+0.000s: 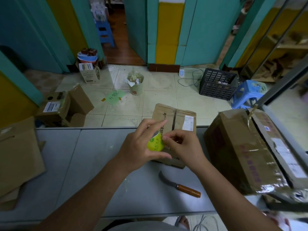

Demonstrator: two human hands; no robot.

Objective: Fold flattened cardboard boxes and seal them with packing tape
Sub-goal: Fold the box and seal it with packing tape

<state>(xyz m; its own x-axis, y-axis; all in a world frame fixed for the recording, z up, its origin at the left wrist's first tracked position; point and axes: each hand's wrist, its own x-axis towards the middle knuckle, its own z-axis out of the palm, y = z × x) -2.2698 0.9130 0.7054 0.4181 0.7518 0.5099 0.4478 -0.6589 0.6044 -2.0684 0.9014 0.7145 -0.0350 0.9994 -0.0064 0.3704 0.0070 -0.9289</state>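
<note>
1. On the grey bench (pixel 83 164), near its far edge, sits a small cardboard box (pixel 176 120), flaps closed along a middle seam.
2. Left grip (pixel 141 144) curls round a yellow-green tape roll (pixel 155 144), held just in front of the box.
3. Right grip (pixel 181 147) pinches at the roll's edge.
4. Wooden-handled knife (pixel 179 185) lies nearer; a big taped carton (pixel 241 155) stands right.

I read this as a small packing and dispatch room. The grey counter (pixel 83 164) in front of me carries a taped, labelled cardboard carton (pixel 241 155) and a stack of flattened cardboard (pixel 16 155). Beyond it, on the tiled floor (pixel 158 97), stand opened boxes (pixel 55 109), a black plastic crate (pixel 216 84), a full waste bin (pixel 135 90) and a blue stool (pixel 253 88). Teal and yellow partitions (pixel 200 30) wall it in.
</note>
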